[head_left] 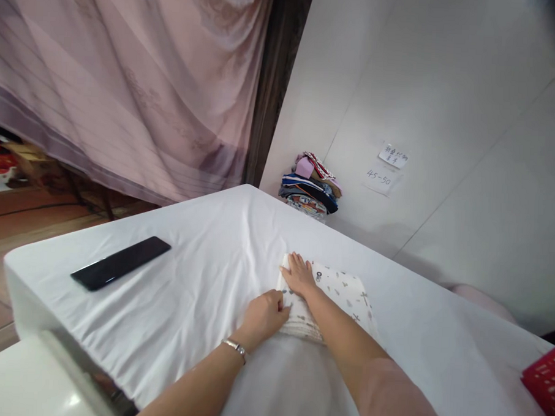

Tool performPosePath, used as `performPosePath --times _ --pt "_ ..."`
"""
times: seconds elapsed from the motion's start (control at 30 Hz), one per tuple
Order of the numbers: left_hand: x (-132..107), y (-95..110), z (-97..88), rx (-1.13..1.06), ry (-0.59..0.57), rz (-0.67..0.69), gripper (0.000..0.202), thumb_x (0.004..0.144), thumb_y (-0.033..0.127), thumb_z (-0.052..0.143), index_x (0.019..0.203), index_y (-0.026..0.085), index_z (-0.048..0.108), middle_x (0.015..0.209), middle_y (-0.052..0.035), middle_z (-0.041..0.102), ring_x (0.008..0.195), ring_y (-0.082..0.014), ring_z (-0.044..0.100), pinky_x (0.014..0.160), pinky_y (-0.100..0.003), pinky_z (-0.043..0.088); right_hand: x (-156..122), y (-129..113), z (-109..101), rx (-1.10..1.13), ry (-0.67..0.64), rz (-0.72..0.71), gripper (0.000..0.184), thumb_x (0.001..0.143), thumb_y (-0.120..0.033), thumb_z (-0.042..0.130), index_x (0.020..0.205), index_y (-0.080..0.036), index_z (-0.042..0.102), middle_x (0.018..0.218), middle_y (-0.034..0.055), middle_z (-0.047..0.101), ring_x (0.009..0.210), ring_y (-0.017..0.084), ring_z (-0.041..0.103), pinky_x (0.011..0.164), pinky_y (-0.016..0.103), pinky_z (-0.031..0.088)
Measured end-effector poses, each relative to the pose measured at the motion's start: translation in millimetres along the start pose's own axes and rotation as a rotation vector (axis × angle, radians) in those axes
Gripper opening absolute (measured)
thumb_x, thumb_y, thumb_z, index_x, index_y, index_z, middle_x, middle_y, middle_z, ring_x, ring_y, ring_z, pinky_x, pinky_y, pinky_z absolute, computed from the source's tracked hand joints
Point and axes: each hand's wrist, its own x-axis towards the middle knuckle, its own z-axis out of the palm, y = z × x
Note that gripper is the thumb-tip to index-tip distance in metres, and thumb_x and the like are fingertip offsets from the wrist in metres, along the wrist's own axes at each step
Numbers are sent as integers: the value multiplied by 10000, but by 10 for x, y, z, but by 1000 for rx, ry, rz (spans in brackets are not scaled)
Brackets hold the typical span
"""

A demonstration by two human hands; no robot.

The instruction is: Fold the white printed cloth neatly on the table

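Observation:
A folded white cloth with small grey prints (342,290) lies on the white-covered table (201,272) in front of me. My right hand (298,275) rests flat on the cloth's left part, fingers stretched out. My left hand (264,313), with a bracelet on the wrist, has its fingers curled at the cloth's near left edge and pinches that edge.
A black phone (121,262) lies on the table to the left. A stack of folded clothes (311,187) sits at the far edge against the white wall. Paper notes (386,168) hang on the wall. A red item (546,380) shows at the right edge. A pink curtain (126,85) hangs behind.

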Motion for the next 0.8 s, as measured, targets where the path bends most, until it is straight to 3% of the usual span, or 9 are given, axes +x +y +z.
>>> performPosePath --times 0.23,0.43,0.57,0.7,0.8 --pt "11 42 -71 2 -27 -31 118 709 270 482 628 186 493 652 5 566 569 -114 479 515 -236 261 -33 -1 -85 47 -63 32 640 877 -525 213 1411 -177 158 1484 48 109 1354 180 61 1064 409 28" --pt "14 50 -100 -6 -62 -57 111 711 267 475 637 188 500 644 6 553 572 -116 481 516 -236 266 -243 493 -295 -32 -1 106 661 873 -541 219 1413 -163 160 1486 55 74 1357 189 6 1060 414 -26" --pt "20 28 -88 -25 -69 -49 121 710 275 477 622 191 475 621 13 540 551 -113 464 513 -234 268 -375 820 -224 -79 -46 188 678 867 -567 164 1415 -168 162 1484 46 98 1356 205 34 1061 421 -5" --pt "30 20 -82 -25 -66 -59 136 707 284 480 611 193 447 588 20 523 532 -111 446 511 -233 267 -406 865 -114 -77 -41 177 699 855 -597 126 1416 -181 157 1484 33 102 1354 200 50 1061 415 3" --pt "32 34 -101 -18 -74 -54 160 711 300 475 601 193 428 589 21 518 527 -108 440 510 -236 266 -396 833 -155 -47 -52 179 689 856 -590 139 1415 -187 158 1485 34 99 1355 196 48 1061 414 1"
